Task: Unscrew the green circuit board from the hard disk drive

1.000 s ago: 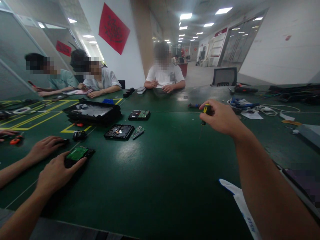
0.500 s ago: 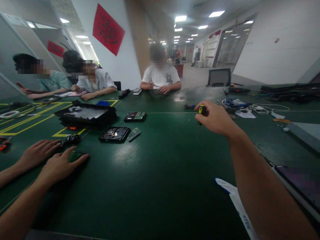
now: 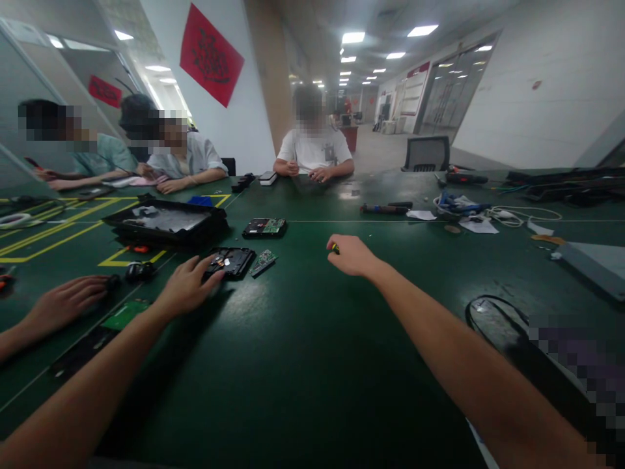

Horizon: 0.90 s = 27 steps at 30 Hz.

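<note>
— Where are my hands?

— My left hand lies spread, fingertips on the near edge of the opened drive case, grasping nothing. My right hand is clenched round the yellow-handled screwdriver, low over the green surface.

— Anything beside the case?

— A small circuit board, touching its right side.

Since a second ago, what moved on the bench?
The left hand let go of the green-topped drive board and reached forward to the opened black hard-drive case, fingertips touching its near edge. The right hand came down and in, still gripping the yellow-handled screwdriver. The co-worker's hand and the black tray stayed put.
</note>
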Each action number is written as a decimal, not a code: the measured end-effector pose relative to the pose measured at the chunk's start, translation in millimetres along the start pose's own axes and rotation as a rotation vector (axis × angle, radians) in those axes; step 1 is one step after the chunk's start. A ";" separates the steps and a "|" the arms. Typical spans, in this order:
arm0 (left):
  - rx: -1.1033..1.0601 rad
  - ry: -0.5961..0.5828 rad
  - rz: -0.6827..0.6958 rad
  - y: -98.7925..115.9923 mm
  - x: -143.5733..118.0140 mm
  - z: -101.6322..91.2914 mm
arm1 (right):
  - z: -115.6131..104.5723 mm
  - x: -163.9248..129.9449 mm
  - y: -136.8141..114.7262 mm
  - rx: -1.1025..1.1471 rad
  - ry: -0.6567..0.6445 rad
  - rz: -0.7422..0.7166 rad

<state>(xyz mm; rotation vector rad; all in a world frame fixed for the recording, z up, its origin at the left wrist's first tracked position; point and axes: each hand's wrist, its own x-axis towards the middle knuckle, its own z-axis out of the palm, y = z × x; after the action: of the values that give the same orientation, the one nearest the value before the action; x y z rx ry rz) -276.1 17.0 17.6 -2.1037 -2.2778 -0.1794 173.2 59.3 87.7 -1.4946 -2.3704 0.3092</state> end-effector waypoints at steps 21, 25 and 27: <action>-0.118 -0.066 0.016 82.2 20.6 21.3 | 102.9 52.5 -83.2 -0.071 -0.239 -0.252; -0.139 -0.074 0.068 106.2 18.4 19.8 | 96.0 48.0 -72.9 -0.112 -0.222 -0.290; -0.145 -0.075 0.107 120.5 17.9 19.8 | 89.7 42.5 -64.8 -0.133 -0.229 -0.302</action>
<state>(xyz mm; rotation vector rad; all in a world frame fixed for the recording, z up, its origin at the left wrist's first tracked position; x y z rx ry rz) -156.6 46.0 7.1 -2.3341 -2.2483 -0.2740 68.0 68.8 33.8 -1.1810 -2.8021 0.2653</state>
